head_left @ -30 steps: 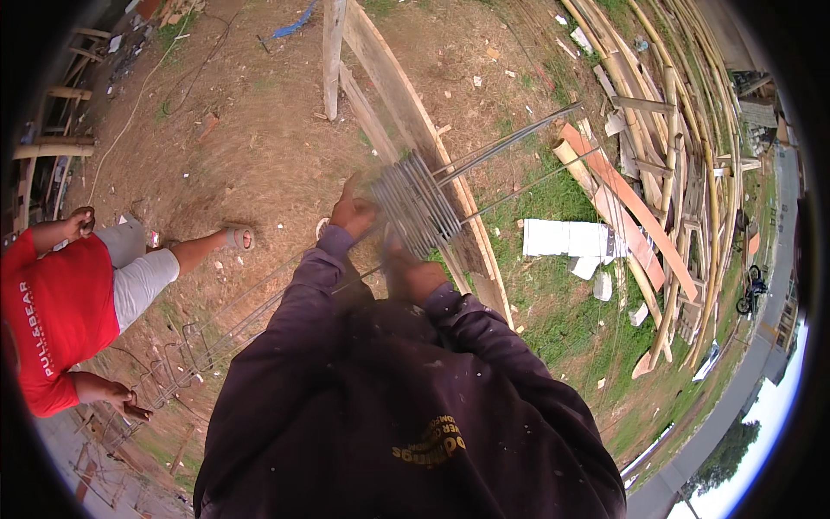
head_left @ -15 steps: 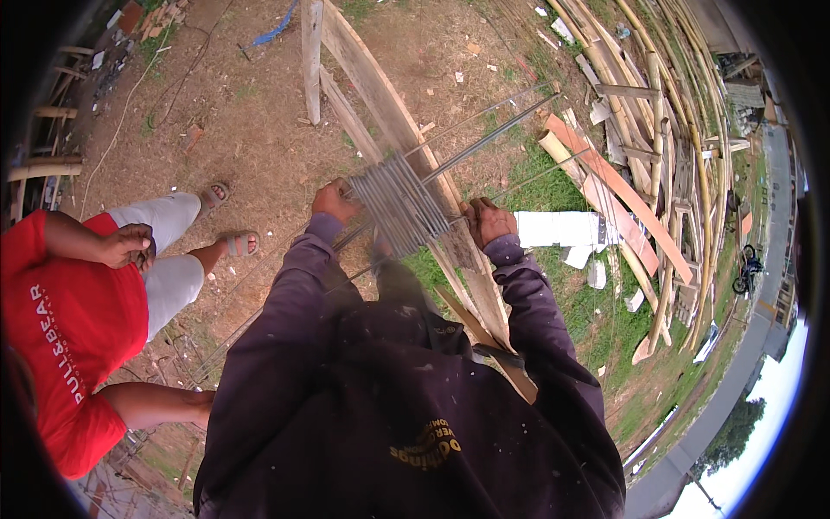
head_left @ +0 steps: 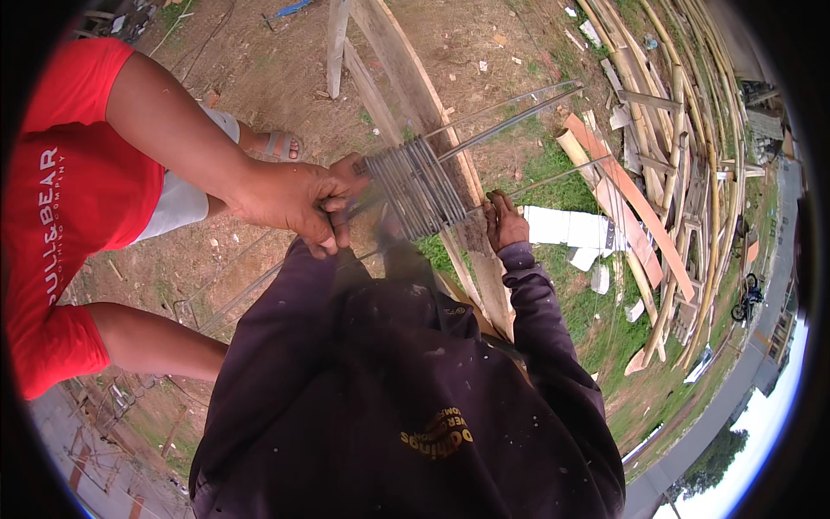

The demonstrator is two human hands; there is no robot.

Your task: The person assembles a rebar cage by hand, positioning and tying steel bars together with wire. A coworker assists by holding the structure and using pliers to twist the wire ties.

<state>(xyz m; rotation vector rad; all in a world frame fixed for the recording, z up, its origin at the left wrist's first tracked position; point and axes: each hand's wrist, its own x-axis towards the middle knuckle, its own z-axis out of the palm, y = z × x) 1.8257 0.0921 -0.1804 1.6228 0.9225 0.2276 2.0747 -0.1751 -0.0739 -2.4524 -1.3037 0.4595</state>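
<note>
My left hand (head_left: 350, 166), at the left end of the bundle, is largely covered by a co-worker's bare hand (head_left: 290, 203), so I cannot tell whether its fingers are closed on anything; my left wrist is hidden too. My right hand (head_left: 507, 223) lies just past the plank's right edge, fingers loosely bent beside a thin grey steel rod (head_left: 553, 177); whether they grip it I cannot tell. Between my two hands sits the tightly packed bundle of grey metal wire loops (head_left: 417, 189), ridged like a coil, its lower left corner blurred. It rests across a long weathered wooden plank (head_left: 417, 86), rough-grained and bowed by the lens, whose lower end my dark purple, paint-flecked jacket (head_left: 346, 406) cuts off. Straight, smooth steel bars (head_left: 514, 114) project from the bundle's right side. The co-worker's red cloth shirt (head_left: 95, 190) is cropped at left; round, yellowish bamboo poles (head_left: 714, 173) lie at right.
</note>
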